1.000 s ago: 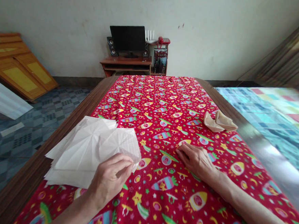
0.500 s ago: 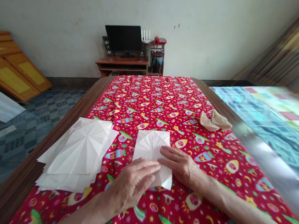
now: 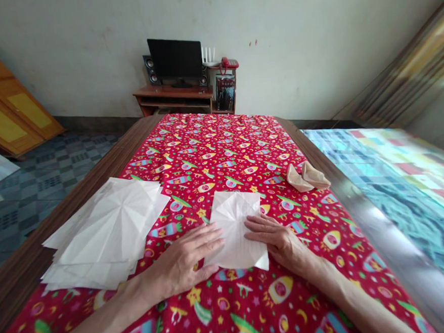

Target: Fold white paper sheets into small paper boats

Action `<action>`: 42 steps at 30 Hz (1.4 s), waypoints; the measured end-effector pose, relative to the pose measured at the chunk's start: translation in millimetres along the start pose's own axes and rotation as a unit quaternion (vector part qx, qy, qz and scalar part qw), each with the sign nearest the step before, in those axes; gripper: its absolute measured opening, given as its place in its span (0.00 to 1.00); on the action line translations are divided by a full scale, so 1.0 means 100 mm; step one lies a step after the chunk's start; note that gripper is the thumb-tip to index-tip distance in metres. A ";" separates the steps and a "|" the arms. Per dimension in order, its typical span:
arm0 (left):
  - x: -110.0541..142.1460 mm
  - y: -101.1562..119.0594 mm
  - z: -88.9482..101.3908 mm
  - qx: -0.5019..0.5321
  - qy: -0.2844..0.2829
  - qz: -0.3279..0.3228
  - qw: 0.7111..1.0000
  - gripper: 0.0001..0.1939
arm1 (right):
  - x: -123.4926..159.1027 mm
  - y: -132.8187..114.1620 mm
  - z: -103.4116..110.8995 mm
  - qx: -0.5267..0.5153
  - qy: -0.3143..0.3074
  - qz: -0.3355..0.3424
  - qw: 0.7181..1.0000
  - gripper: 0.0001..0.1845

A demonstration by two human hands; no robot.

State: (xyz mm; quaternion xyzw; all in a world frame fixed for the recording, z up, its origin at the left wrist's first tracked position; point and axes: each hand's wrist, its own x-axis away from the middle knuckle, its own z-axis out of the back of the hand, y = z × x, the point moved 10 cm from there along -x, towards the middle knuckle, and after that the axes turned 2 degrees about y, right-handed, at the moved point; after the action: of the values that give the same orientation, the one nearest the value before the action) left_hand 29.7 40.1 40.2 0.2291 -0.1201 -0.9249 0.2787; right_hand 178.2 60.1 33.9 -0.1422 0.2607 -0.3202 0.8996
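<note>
A creased sheet of white paper [image 3: 236, 236] lies in front of me on the red patterned cloth, with fold lines fanning out from its upper part. On its left edge rests my left hand [image 3: 197, 249], fingers stretched and thumb apart near the lower corner. My right hand [image 3: 274, 239] lies over the right edge with its fingers extended flat. Neither hand is closed around the paper. To the left is a pile of similar creased white sheets [image 3: 108, 225], the top one showing folds radiating from a centre. Two folded cream-coloured paper pieces [image 3: 308, 177] sit together on the right.
The red cloth [image 3: 221, 151] covers a brown wooden table [image 3: 129, 147]. Beyond its far end stands a small desk [image 3: 175, 94] with a monitor [image 3: 176, 60], speakers and a red telephone [image 3: 229, 63]. A bed [image 3: 359, 177] is at the right, a wooden cabinet [image 3: 13, 110] at the left.
My hands have moved apart to opposite edges of the paper, uncovering its middle. The sheet looks wider across its lower part. My view has turned slightly to the right.
</note>
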 end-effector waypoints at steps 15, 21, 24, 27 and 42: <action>0.18 -0.02 0.25 -0.077 0.134 0.094 0.983 0.01 | 0.05 0.10 0.11 -0.023 0.108 -0.005 0.994 0.15; 0.17 0.05 0.24 -0.101 0.145 0.050 0.983 0.08 | 0.05 0.08 0.11 -0.020 0.113 0.009 0.993 0.15; 0.17 0.05 0.24 -0.106 0.144 0.045 0.983 0.08 | 0.06 0.08 0.10 -0.020 0.111 0.012 0.994 0.16; 0.20 0.06 0.27 -0.105 0.147 0.043 0.983 0.08 | 0.06 0.07 0.10 -0.019 0.103 0.014 0.994 0.17; 0.28 0.07 0.38 -0.145 0.161 0.049 0.975 0.08 | 0.17 -0.49 0.05 0.049 0.043 0.117 0.991 0.13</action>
State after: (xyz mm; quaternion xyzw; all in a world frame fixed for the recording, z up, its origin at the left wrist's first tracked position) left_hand -6.6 21.4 65.7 0.3255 0.0505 -0.8687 0.3699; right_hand 168.0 12.8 52.3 -0.0525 0.2984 -0.2307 0.9246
